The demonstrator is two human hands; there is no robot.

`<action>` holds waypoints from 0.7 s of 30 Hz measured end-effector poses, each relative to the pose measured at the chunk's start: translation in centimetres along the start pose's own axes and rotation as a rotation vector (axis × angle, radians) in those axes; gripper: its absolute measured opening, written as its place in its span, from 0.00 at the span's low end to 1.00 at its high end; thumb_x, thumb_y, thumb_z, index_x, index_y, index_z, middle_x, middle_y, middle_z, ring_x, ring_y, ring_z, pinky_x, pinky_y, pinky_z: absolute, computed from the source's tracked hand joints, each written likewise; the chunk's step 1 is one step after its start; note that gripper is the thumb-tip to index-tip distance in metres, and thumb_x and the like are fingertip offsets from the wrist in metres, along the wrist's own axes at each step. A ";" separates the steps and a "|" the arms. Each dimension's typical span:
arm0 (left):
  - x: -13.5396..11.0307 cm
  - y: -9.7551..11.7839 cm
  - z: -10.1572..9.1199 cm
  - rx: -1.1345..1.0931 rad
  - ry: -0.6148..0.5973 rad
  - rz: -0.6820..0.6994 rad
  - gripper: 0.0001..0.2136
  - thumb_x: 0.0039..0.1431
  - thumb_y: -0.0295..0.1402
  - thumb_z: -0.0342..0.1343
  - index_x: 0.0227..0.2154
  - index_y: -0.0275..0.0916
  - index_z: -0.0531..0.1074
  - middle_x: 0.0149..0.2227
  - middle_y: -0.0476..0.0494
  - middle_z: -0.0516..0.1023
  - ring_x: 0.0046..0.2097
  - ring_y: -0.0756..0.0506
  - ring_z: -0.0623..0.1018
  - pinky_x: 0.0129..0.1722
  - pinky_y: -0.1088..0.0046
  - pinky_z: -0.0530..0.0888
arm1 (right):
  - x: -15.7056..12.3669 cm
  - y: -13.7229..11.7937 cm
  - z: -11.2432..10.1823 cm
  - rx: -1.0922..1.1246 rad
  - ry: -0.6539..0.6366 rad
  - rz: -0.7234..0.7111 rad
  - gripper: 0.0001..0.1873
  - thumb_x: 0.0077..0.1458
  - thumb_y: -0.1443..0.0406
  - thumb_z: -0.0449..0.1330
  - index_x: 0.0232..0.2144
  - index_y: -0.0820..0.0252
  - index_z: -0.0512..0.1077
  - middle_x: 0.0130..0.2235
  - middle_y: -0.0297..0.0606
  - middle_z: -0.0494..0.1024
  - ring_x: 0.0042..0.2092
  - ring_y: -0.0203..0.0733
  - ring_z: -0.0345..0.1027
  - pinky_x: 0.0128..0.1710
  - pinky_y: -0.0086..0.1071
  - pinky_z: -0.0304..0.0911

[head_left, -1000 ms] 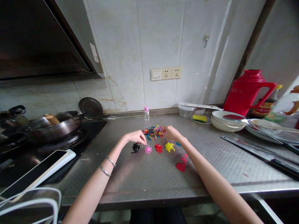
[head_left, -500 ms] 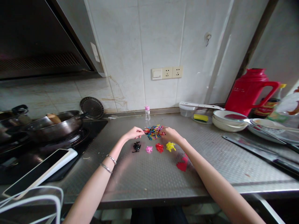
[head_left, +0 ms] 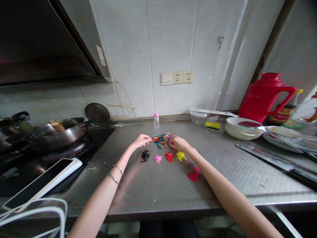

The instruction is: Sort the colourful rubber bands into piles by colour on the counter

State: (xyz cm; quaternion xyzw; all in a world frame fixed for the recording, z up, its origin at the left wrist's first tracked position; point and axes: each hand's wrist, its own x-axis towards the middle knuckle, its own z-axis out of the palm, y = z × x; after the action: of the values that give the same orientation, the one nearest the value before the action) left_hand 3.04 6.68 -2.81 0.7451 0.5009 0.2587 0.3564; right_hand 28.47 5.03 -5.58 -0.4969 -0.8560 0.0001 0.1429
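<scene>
A mixed heap of small coloured rubber bands lies on the steel counter. At its left edge my left hand, with two silver bangles on the wrist, has its fingers pinched together; what is between them is too small to make out. My right hand reaches into the heap's right side, fingers curled and partly hidden. Nearer to me lie sorted little piles: black bands, pink bands, red bands and yellow bands. A flat red piece rests beside my right forearm.
Behind the heap stands a small clear bottle with a pink cap. To the right are a sponge, bowls, a cleaver and a red thermos. A pan and a phone are on the left.
My right hand has shifted slightly left and nearer to me along the heap. My left hand stays at the left edge, its fingers barely moved.
</scene>
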 end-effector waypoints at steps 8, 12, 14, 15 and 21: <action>0.1 0.0 0.1 0.019 -0.007 -0.015 0.13 0.49 0.37 0.50 0.29 0.31 0.73 0.17 0.52 0.65 0.16 0.57 0.59 0.14 0.82 0.53 | 0.1 0.2 0.3 -0.010 -0.010 0.043 0.09 0.52 0.65 0.51 0.30 0.59 0.72 0.36 0.38 0.73 0.38 0.35 0.65 0.34 0.22 0.55; 0.2 -0.1 0.2 0.020 -0.007 -0.026 0.13 0.50 0.36 0.50 0.30 0.31 0.73 0.18 0.52 0.65 0.16 0.57 0.59 0.14 0.82 0.54 | 0.0 0.4 -0.1 0.031 0.013 0.063 0.09 0.50 0.66 0.52 0.30 0.59 0.72 0.36 0.38 0.74 0.37 0.35 0.65 0.33 0.22 0.55; 0.3 -0.3 0.3 0.023 0.001 -0.027 0.13 0.49 0.36 0.50 0.30 0.31 0.73 0.18 0.52 0.66 0.16 0.57 0.59 0.14 0.82 0.53 | -0.1 0.6 -0.5 0.063 0.032 0.069 0.09 0.49 0.67 0.53 0.29 0.58 0.73 0.36 0.37 0.74 0.36 0.35 0.65 0.32 0.22 0.55; 0.4 -0.4 0.3 0.025 0.006 -0.025 0.13 0.49 0.35 0.50 0.30 0.31 0.73 0.18 0.52 0.66 0.16 0.57 0.59 0.14 0.82 0.53 | -0.2 0.7 -0.7 0.079 0.042 0.072 0.09 0.48 0.67 0.53 0.29 0.58 0.73 0.36 0.37 0.74 0.36 0.35 0.65 0.31 0.22 0.55; 0.7 -0.9 0.5 0.030 0.014 -0.007 0.13 0.49 0.35 0.50 0.30 0.30 0.73 0.18 0.51 0.67 0.15 0.57 0.60 0.13 0.82 0.54 | 0.0 1.7 -1.1 0.175 0.048 0.086 0.10 0.46 0.67 0.53 0.25 0.59 0.75 0.30 0.36 0.75 0.31 0.33 0.65 0.29 0.22 0.54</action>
State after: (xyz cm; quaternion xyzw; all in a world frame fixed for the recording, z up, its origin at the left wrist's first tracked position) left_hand 3.13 7.45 -3.79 0.7467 0.5099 0.2549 0.3427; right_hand 30.16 5.75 -4.71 -0.5185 -0.8270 0.0691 0.2062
